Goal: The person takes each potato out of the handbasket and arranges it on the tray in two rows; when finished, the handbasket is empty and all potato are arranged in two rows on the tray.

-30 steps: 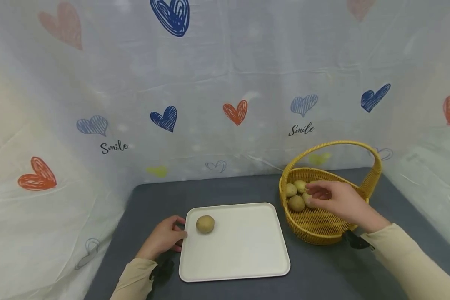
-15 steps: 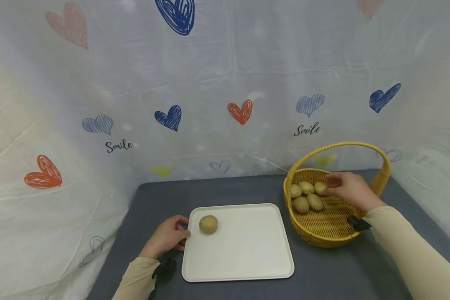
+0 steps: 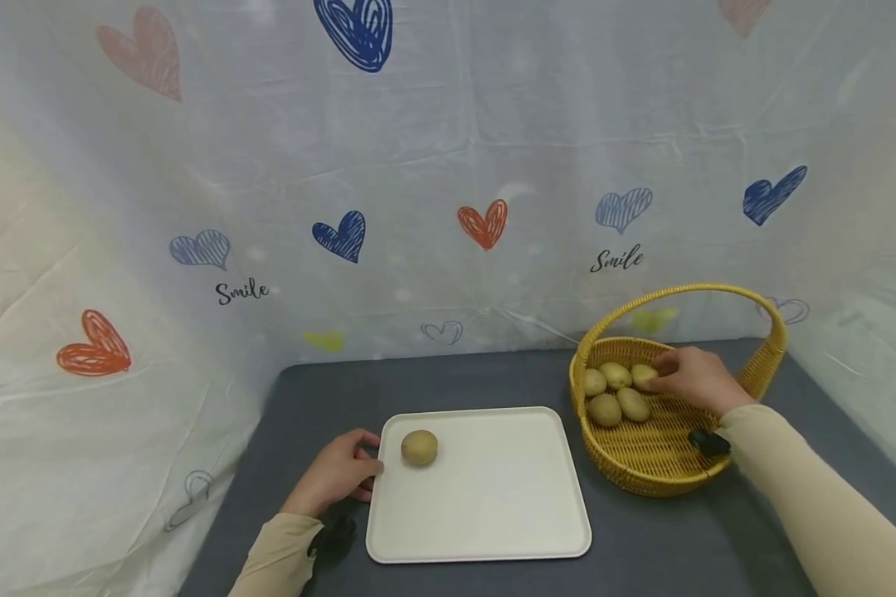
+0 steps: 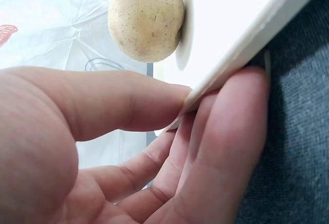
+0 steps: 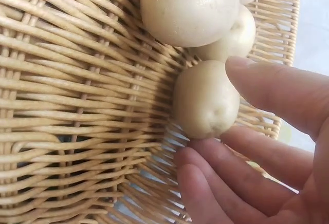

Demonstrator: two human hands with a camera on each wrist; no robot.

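In the basket (image 3: 645, 452), a smooth, pale, dimpled potato (image 5: 203, 98) in the right grip (image 3: 698, 380); tray (image 3: 485, 497) in left grip (image 3: 334, 473).

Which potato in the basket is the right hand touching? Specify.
The rightmost potato in the head view: the right hand touches it, while the basket's other four lie farther left.

The head view is dimmer than wrist views.
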